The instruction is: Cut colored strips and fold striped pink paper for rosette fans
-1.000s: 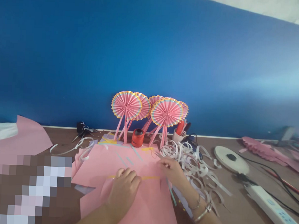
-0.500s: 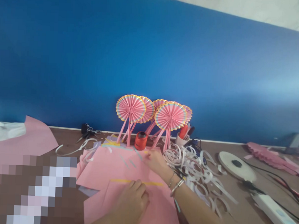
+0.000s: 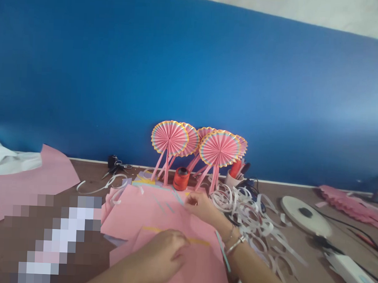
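Note:
My left hand point(image 3: 164, 257) is over the front pink paper sheet point(image 3: 146, 247), its fingers curled across the yellow strip point(image 3: 199, 241) on that sheet. Its fingertips are partly hidden and blurred. Further up, my right hand point(image 3: 199, 204) has its fingers bent together above the rear pink sheet point(image 3: 126, 209). Whatever is between those fingertips is too small to make out. Thin light-blue strips point(image 3: 170, 208) lie on the rear sheet close to my right hand. Another light-blue strip point(image 3: 223, 251) lies beside my right wrist, which wears a bracelet.
Pleated pink paper fans point(image 3: 169, 137) stand on legs at the back, with an orange thread spool point(image 3: 181, 179) among them. Curled white paper strips point(image 3: 251, 219) pile up at right, near a round white device point(image 3: 305, 212) and a power strip point(image 3: 354, 269). Keys point(image 3: 117, 166) lie at back left.
My left hand has turned and its fingers now cover the middle of the yellow strip. My right hand's fingers have shifted slightly right and down. The whole view has shifted a little.

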The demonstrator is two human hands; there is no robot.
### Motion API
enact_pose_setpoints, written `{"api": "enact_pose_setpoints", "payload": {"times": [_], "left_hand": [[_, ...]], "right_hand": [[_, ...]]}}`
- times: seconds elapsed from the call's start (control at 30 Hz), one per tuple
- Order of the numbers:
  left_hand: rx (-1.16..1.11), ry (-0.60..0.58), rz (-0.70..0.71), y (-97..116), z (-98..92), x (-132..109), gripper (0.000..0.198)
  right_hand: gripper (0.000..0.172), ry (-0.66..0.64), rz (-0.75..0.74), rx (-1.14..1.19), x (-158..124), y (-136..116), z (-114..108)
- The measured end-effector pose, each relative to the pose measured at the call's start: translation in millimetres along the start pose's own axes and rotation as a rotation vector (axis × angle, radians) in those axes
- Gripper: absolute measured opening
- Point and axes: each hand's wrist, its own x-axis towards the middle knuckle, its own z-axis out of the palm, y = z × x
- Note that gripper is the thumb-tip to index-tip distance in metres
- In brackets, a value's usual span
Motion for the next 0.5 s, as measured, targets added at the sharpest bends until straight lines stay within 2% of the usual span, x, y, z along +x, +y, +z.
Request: {"api": "enact_pose_setpoints", "payload": {"times": [0.07,0.17,0.27,0.4,0.5], "left_hand": [[-0.147,-0.035,-0.089,-3.1,-12.0,-3.1,0.026],[-0.159,-0.180,-0.001,-11.7,-13.7,-12.8,0.035],[0.012,-0.291,0.152,-21.0,6.3,-21.9,0.057],[0.125,-0.292,0.149,-25.9,38.0,-20.3,0.074],[0.115,-0.231,0.100,-19.4,40.3,-13.6,0.075]], "right_hand": [[0.006,-0.064,0.001,0.160,-7.2,-6.4,-6.1],[0.004,-0.125,0.026,0.274,-15.5,-13.5,-8.6],[0.005,-0.142,0.034,0.261,-19.0,-18.5,-6.5],[0.008,-0.100,0.021,0.215,-19.3,-24.1,-5.0],[0.009,-0.123,0.013,0.234,-19.8,-25.2,-5.9]]}}
